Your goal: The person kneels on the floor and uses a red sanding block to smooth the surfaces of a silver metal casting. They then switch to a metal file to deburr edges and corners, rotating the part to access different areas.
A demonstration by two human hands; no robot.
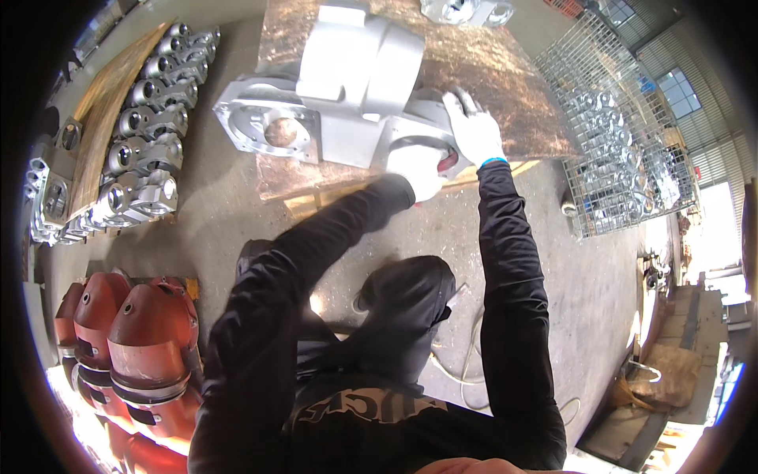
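Note:
A large silver-grey metal casting (349, 133) lies on a worn wooden board in front of me, with round openings in its two flanges and a thick curved body rising behind. My left hand (416, 173), in a white glove, is at the opening of the right flange. Its fingers are hidden by glare and blur. A small red thing (450, 160) shows inside that opening; whether the left hand holds it cannot be told. My right hand (478, 131), gloved in white with a blue cuff, rests on the flange's right side, fingers straight and slightly apart.
The wooden board (521, 112) bears another casting (468, 10) at its far edge. Rows of castings (157, 142) stand at left. Red metal housings (148, 332) are stacked nearer on that side. A wire-mesh cage (616, 142) with metal parts stands right. A hose (468, 379) crosses the floor.

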